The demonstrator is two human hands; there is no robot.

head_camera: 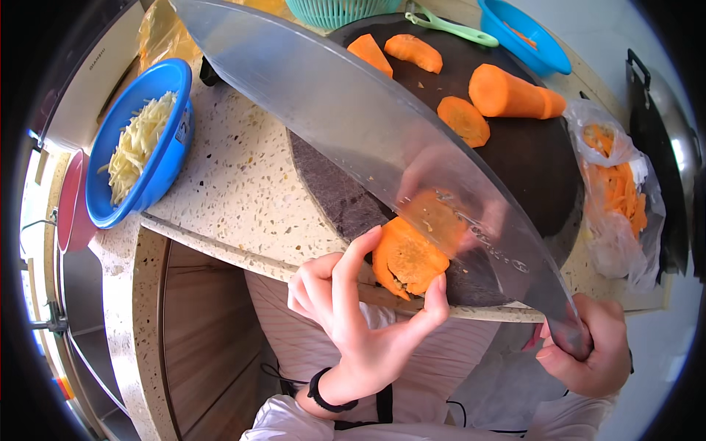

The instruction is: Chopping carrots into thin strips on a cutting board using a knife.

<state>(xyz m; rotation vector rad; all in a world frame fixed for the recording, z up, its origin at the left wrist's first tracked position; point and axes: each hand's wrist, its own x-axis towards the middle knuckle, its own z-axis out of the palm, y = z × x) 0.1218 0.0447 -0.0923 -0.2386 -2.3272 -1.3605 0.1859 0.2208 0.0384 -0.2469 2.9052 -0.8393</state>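
My left hand (367,314) pinches a piece of carrot (411,256) between thumb and finger at the near edge of a dark round cutting board (529,160). Beside that piece, the broad blade of a kitchen knife (353,121) slants across the view and mirrors the carrot and fingers. My right hand (590,347) grips the knife at its handle end, right of the board. Farther back on the board lie a thick peeled carrot length (507,93), a carrot slice (464,120) and two cut chunks (413,52) (370,54). The blade hides part of the board.
A blue bowl (179,160) of pale shreds stands left, near a pink bowl (74,204). A green peeler (452,28), a teal basket (342,11) and a small blue bowl (543,55) are at the back. Right are a plastic bag (612,248) of peelings and a black pan or lid (656,154).
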